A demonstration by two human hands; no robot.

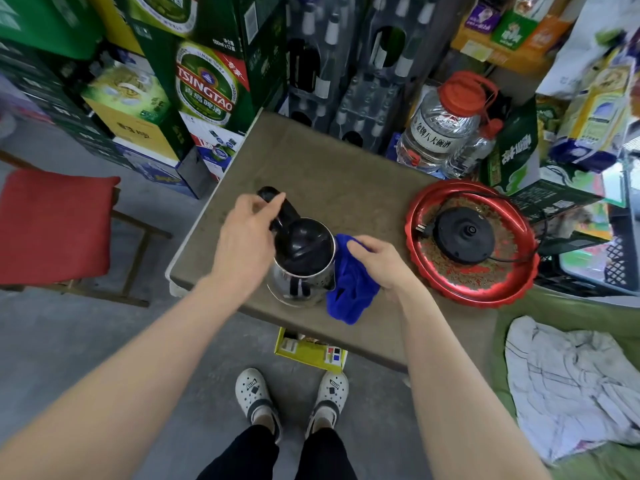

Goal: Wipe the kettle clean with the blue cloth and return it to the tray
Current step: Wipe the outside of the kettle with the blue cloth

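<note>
Steel kettle, left hand gripping its handle — right hand fingers pinching blue cloth against it

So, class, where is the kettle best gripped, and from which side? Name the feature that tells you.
Grip the black handle, coming from the left of the kettle. The handle juts out clear of the rounded, shiny body, which offers no hold, and the blue cloth in the right hand occupies the other side. The left hand already curls round the handle.
</note>
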